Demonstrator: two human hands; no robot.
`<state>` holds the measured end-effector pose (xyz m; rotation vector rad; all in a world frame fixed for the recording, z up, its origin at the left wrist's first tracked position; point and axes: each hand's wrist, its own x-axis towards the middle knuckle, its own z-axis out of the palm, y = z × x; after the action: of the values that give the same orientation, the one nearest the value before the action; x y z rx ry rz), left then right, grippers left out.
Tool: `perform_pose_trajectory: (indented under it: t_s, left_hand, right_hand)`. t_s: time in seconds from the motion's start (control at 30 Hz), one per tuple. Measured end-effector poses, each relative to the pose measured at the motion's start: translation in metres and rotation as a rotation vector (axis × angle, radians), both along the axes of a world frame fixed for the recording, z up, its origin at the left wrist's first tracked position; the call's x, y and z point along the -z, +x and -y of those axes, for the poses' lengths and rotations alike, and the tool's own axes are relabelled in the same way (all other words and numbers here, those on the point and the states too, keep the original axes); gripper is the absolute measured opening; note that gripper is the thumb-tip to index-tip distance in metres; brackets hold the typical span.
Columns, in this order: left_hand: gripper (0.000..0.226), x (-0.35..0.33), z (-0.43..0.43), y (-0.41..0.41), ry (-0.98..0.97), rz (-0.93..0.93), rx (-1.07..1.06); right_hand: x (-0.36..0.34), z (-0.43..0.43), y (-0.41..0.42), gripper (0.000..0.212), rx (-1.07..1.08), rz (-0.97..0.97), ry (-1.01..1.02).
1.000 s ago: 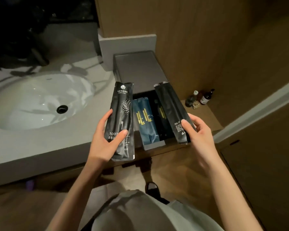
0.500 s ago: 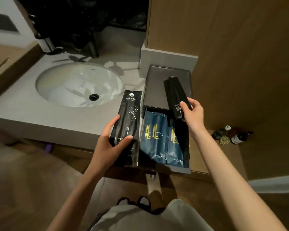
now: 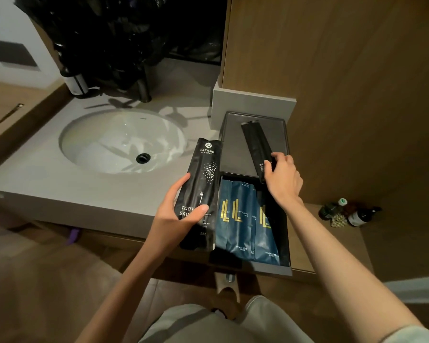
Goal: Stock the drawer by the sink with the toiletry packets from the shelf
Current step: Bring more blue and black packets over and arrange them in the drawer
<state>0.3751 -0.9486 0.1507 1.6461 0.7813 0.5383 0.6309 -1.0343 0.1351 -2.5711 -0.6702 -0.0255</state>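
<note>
The dark drawer [image 3: 286,269] stands pulled out to the right of the sink, with a grey tray [image 3: 235,144] covering its back half. Several blue dental-kit packets [image 3: 240,219] lie in its open front half. My left hand [image 3: 176,219] grips a black toothbrush packet [image 3: 203,179] upright at the drawer's left edge. My right hand [image 3: 281,179] pinches the lower end of a second, narrower black packet [image 3: 256,144], which lies slanted over the grey tray.
A white oval sink [image 3: 119,142] is set in the grey counter [image 3: 67,189] to the left, with a dark faucet [image 3: 144,87] behind it. Small bottles [image 3: 349,214] stand on the low wooden ledge at right. A wood panel wall rises behind the drawer.
My right hand has carried its black packet from the drawer's front up and back over the grey tray. The left hand keeps its packet by the drawer's left edge. The view shifted right.
</note>
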Motion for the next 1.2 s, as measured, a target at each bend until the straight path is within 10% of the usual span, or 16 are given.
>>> perform_pose_trajectory:
  t_s: [0.3, 0.7, 1.2]
  left_hand:
    - [0.077, 0.002, -0.008, 0.012, 0.066, 0.046, 0.079]
    - [0.061, 0.006, 0.002, 0.028, -0.027, 0.093, 0.129]
    - [0.069, 0.01, -0.016, 0.021, -0.158, 0.208, 0.088]
  right_hand:
    - [-0.017, 0.015, -0.001, 0.043, -0.06, 0.053, -0.233]
    - [-0.034, 0.021, -0.088, 0.012, -0.263, -0.657, 0.499]
    - [-0.041, 0.05, -0.072, 0.012, -0.053, -0.695, 0.681]
